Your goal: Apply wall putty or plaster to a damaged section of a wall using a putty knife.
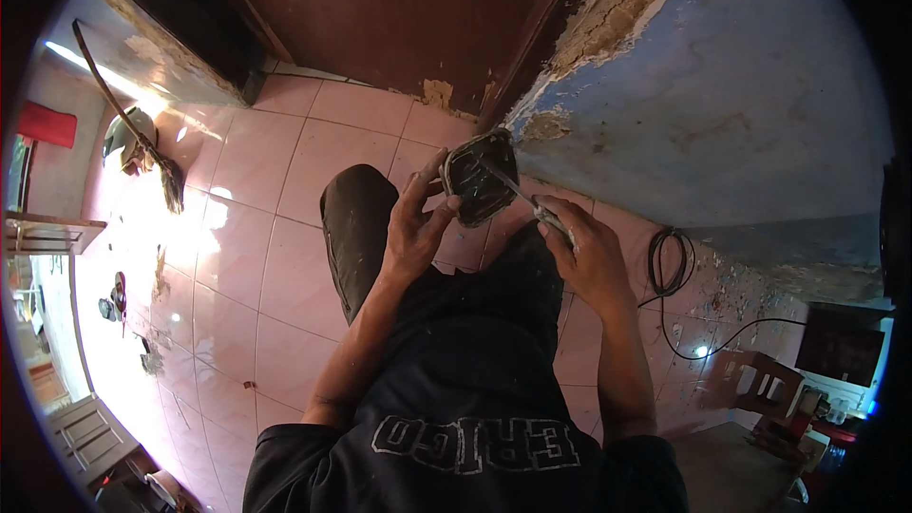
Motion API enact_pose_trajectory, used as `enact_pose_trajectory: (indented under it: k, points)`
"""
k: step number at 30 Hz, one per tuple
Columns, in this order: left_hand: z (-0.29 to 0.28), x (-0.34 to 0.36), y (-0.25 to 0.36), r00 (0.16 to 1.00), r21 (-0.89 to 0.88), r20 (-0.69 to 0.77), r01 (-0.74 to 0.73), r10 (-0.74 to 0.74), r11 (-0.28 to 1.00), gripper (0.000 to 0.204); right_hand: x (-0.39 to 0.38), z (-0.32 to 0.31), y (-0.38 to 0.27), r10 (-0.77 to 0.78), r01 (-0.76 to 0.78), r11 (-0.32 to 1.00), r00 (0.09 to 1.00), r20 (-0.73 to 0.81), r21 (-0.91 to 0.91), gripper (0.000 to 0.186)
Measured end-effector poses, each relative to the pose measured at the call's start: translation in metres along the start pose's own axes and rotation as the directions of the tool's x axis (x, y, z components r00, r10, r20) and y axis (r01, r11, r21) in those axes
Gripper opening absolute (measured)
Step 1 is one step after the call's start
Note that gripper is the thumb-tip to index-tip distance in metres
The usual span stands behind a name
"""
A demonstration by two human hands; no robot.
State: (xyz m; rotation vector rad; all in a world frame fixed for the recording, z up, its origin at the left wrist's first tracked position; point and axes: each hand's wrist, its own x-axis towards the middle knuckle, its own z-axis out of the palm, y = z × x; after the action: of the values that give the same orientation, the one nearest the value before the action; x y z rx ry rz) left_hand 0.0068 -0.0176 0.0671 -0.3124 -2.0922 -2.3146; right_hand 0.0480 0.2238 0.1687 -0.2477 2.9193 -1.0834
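Note:
My left hand (415, 223) grips the near left rim of a dark, shallow dish (475, 192) with a worn, pale-smeared edge, its thumb over the rim. In my right hand (591, 252) is a slim tool with a pale handle and a narrow metal shaft (510, 183). The tool's tip reaches over the inside of the dish, and its exact kind is hard to make out. Pale streaks mark the dish's inside. Both hands are above my bent knees, close to the foot of the wall.
Ahead stands a brown door panel (380, 14) with peeling patches. The blue wall (731, 95) has crumbling plaster along its edge. A coiled black cable (672, 266) lies on the pink tiles (233, 266) to the right. At left is a broom (171, 180); a wooden chair (768, 385) is at right.

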Motion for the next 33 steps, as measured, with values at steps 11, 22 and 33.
enact_pose_trajectory:
  k: [11, 22, 33]
  points:
    - [-0.007, 0.016, 0.030, 0.983, 0.123, 0.036, 0.172, -0.178, 0.977, 0.052, 0.048, -0.043, 0.012, -0.240, 0.297, 0.897, 0.949, 0.204, -0.328, 0.035]
    - [-0.007, 0.018, 0.015, 0.995, 0.304, -0.012, 0.099, -0.100, 0.948, 0.046, 0.024, -0.017, 0.033, -0.102, 0.154, 0.960, 0.970, 0.222, -0.232, 0.033]
    - [-0.006, 0.027, 0.013, 0.998, 0.299, -0.012, 0.065, -0.064, 0.952, 0.043, 0.023, -0.027, 0.029, -0.077, 0.122, 0.968, 0.976, 0.203, -0.218, 0.032]
